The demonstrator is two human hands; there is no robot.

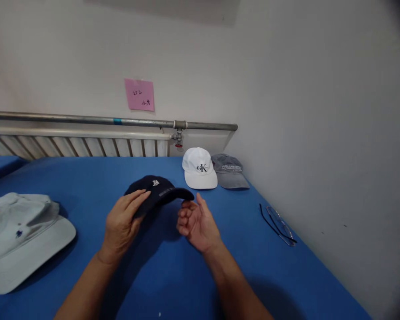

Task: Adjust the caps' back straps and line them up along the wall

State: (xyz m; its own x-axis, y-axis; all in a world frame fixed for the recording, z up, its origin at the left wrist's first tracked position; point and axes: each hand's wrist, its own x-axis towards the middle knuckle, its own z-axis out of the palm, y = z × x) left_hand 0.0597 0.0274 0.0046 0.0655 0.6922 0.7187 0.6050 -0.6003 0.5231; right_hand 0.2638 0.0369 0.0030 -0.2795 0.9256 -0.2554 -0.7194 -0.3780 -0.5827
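A dark navy cap [160,189] with a small white logo is held above the blue table, its brim pointing right. My left hand [125,218] grips the cap's left side, fingers on top and thumb beneath. Just below the brim's tip, my right hand [196,222] is palm up, with its fingers curled loosely and the thumb raised; nothing shows in it. Behind them stand a white cap [199,166] with black letters and a grey cap [230,171], side by side.
A pale cap [26,240] with a small blue emblem lies at the left on the blue table [96,173]. Folded glasses [278,226] rest near the right edge by the wall. Behind the table run a metal pipe [146,123] and a white radiator [120,146].
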